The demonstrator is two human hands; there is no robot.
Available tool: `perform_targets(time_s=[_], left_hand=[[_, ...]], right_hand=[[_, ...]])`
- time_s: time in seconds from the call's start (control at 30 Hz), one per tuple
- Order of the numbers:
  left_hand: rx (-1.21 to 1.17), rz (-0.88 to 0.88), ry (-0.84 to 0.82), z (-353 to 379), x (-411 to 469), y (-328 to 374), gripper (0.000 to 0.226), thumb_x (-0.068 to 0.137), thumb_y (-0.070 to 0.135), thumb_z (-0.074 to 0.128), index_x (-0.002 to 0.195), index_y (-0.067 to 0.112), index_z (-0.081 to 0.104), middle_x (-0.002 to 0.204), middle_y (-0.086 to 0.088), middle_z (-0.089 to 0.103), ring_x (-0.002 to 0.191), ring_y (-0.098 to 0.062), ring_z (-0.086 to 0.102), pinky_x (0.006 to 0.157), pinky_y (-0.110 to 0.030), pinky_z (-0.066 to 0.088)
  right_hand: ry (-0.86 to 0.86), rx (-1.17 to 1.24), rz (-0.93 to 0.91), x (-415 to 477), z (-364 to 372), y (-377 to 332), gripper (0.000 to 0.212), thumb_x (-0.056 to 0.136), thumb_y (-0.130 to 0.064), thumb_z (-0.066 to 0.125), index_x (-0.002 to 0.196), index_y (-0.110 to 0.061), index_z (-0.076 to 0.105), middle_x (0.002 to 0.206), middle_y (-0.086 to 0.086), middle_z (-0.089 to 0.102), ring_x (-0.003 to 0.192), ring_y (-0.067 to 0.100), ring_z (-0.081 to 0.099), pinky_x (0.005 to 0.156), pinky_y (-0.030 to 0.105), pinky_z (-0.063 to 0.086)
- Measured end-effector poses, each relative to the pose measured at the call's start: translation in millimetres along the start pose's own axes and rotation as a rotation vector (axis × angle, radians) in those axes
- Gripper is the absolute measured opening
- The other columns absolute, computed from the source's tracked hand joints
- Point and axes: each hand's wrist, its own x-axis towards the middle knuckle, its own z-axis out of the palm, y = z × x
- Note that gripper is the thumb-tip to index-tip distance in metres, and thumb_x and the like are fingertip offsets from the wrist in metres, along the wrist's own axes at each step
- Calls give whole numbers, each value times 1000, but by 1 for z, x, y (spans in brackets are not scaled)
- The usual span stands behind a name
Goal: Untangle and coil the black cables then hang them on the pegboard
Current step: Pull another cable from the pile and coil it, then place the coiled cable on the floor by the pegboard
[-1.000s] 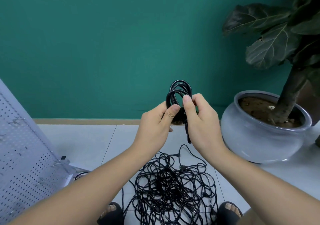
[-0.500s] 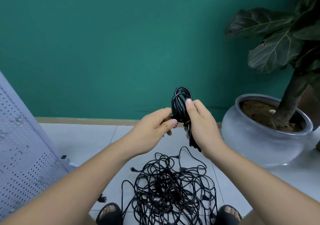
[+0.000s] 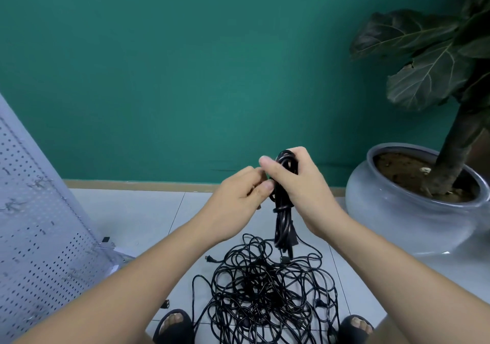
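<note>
One container stands at the right on the floor [image 3: 138,216]: a rounded grey pot [image 3: 413,219], filled with brown soil [image 3: 397,174]. From the soil rises the thick trunk of a plant [image 3: 450,153] with large dark leaves.

Held up in front of the green wall is a coiled cable [image 3: 283,227], black and glossy. It is gathered into a long narrow bundle, with a turn of its own cord wound round its middle. Its lower loops hang free above the tangled pile [image 3: 265,290]. The right hand [image 3: 299,184] grips the top of the bundle, its fingers wrapped round the upper loop and the forefinger reaching leftward. The left hand [image 3: 238,200] has its fingers curled, and its thumb tip lies against the bundle's left side. Whether it pinches a strand cannot be made out.

Between two sandalled feet [image 3: 173,322] the tangled pile lies on the floor, a mass of thin black cords looped over one another with small plugs sticking out at the edges. At the left a white pegboard [image 3: 39,224] leans, with wire hooks on it.
</note>
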Motion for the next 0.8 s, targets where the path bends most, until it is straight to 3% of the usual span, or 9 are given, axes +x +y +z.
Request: perform_targets(time_s=[0.1,0.23,0.37,0.6,0.7,0.8], left_hand=[[26,18,24,6,-1,-4,31,109,44,49,85,24,54,90,0,58,85,-23,62,81,-44,52],[7,26,116,9,0,2,37,111,44,51,76,32,51,83,4,55,82,-21,61,79,-37,50],[1,-58,127,16,0,4,38,110,43,51,79,23,60,88,0,60,82,-20,63,81,-34,49],[213,-326,-21,5,4,-14,35,111,37,48,92,15,68,99,-1,69,94,-21,69,86,-39,53],[13,-415,-58,-19,-7,-25,21,108,27,54,106,27,75,96,7,80,91,-10,74,78,-36,55],[-50,-413,-44,-51,-26,-41,24,108,17,53,108,27,74,101,6,78,83,-7,74,68,-32,46]], right_hand=[[101,-224,-115,-2,4,4,40,98,-53,72,106,-19,52,78,-14,58,63,-1,53,58,14,44],[222,-275,-196,4,3,0,30,105,-42,63,103,-16,48,77,-7,57,62,3,50,58,19,42],[326,-276,-127,19,-2,3,23,105,-34,58,101,-13,48,76,-4,56,59,8,46,55,26,39],[226,-395,-75,36,29,28,25,108,-31,53,106,-8,45,81,2,61,68,18,51,53,22,36],[176,-378,-126,39,58,29,30,108,-37,55,108,-9,45,82,4,64,70,18,55,57,24,39],[99,-366,-155,43,96,31,31,108,-40,54,107,-11,45,82,3,64,72,23,58,61,39,44]])
